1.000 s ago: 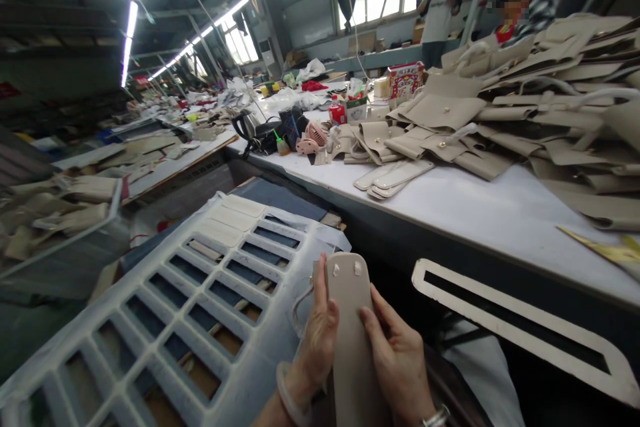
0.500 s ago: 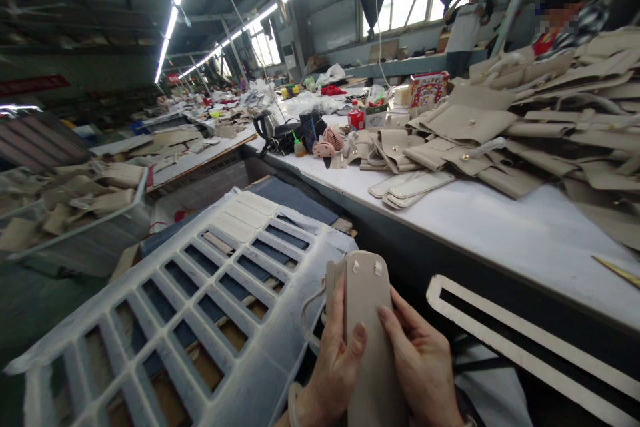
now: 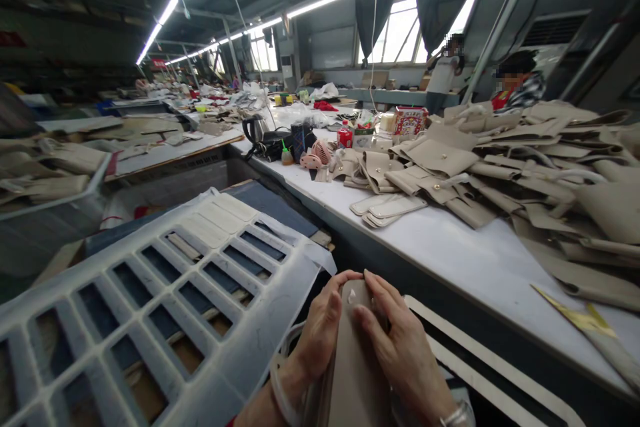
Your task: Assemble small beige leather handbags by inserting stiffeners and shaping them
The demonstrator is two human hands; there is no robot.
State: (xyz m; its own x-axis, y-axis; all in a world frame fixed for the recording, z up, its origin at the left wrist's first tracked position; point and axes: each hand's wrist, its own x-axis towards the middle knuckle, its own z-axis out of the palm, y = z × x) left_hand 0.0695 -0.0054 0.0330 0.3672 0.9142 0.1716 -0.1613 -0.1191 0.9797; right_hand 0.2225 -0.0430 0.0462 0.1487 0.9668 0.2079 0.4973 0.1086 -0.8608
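Observation:
A long beige leather-like panel with a rounded top end is held upright between both hands, close to me. My left hand grips its left edge, the fingers reaching up to the top end. On the other side, my right hand wraps its right edge, thumb pressed on the front face. Small white tabs show near the panel's top; one is partly covered by the right hand. A pale cord loop hangs by my left wrist. The panel's lower end is cut off by the frame.
Left of my hands lies a translucent plastic grid tray with slots. The white table carries a big heap of beige bag pieces, flat rounded strips, a pink fan and a yellow-tipped tool. Two people are beyond.
Both hands have moved up toward the panel's top end, the left fingers now reaching over to meet the right. The view has shifted, and the panel sits slightly lower.

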